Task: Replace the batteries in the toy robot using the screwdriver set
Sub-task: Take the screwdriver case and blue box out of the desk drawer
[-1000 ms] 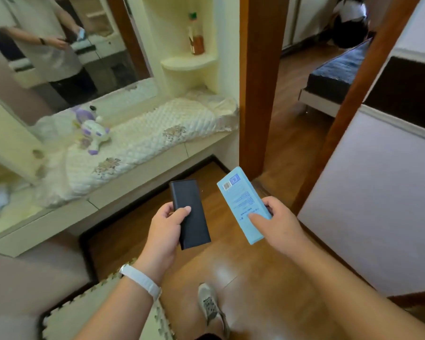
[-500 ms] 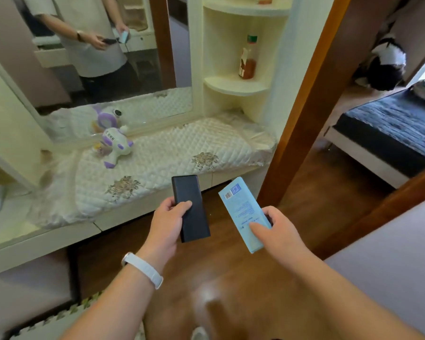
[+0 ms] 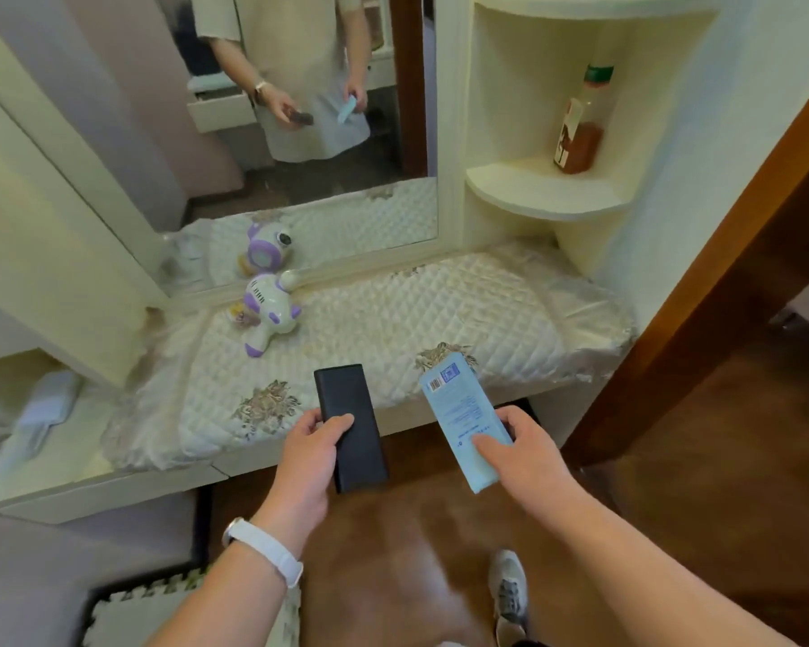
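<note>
Gripping black case (image 3: pixel 350 431) w/ left hand (image 3: pixel 307 469), blue box (image 3: pixel 463 424) w/ right hand (image 3: pixel 528 459).

Bare forearms, a white wristband (image 3: pixel 263 551) on the left wrist, a grey sneaker (image 3: pixel 509 595).

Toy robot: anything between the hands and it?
Nothing visible. The toy robot lies on the quilted cover by the mirror, cover between bare. But left hand holds a black case, right hand a blue box.

Box (image 3: pixel 463 422) print too small to read
</note>
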### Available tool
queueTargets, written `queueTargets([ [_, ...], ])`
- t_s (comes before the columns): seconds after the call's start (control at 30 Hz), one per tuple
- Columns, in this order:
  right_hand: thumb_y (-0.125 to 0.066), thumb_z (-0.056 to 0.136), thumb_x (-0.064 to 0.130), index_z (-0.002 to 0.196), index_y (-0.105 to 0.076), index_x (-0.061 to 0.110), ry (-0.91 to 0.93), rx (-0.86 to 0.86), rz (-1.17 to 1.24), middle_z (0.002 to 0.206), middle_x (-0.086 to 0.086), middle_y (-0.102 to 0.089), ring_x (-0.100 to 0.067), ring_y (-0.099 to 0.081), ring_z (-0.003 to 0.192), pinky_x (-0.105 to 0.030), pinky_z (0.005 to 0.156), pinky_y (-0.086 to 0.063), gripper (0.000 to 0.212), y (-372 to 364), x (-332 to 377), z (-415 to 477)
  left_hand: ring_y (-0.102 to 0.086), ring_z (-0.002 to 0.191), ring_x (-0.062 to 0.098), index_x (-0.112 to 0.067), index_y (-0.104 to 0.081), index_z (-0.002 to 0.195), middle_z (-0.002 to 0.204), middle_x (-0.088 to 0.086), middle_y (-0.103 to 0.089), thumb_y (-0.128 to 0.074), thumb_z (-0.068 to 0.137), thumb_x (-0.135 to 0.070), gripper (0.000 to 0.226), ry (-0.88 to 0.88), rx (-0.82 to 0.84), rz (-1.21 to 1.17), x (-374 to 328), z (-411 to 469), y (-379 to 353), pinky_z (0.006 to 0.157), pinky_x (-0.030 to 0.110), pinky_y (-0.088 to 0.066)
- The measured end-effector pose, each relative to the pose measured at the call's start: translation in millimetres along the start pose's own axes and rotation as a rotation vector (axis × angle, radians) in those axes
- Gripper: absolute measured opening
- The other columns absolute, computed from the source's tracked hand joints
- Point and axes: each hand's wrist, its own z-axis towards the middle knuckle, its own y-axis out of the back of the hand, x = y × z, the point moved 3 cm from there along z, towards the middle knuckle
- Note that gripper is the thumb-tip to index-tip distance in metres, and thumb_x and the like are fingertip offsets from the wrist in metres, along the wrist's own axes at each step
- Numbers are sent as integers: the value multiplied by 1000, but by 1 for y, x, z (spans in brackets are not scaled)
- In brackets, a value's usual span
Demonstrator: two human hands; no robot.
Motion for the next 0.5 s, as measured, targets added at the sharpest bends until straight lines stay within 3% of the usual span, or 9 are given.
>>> queueTargets([
  [0.2, -60, 90, 23, 101, -55, 21, 64, 92, 24, 96, 10, -63, 0, -60, 81, -9, 50, -39, 12, 47, 32, 95, -71, 90, 26, -17, -64, 109, 102, 8, -73, -63, 98, -21, 12, -80, -138, -15, -53, 31, -53, 60, 35, -57],
  [0.33, -60, 89, 22, 94, -55, 23, 62, 114, 61, 95, 7, -64, -6, -62, 82, -21, 57, -46, 8, 60, 43, 142, -73, 90, 25, -15, -66, 109, 101, 8, -74, -64, 97, -21, 13, -81, -192, -30, -63, 42, -72, 60, 35, -57],
  [0.5, -59, 89, 24, 96, -56, 24, 63, 190, 40, 97, 7, -66, -9, -64, 84, -25, 61, -50, 9, 50, 49, 172, -72, 93, 30, -13, -65, 109, 105, 12, -74, -64, 97, -20, 15, -49, -246, -54, -70, 64, -71, 70, 43, -61],
])
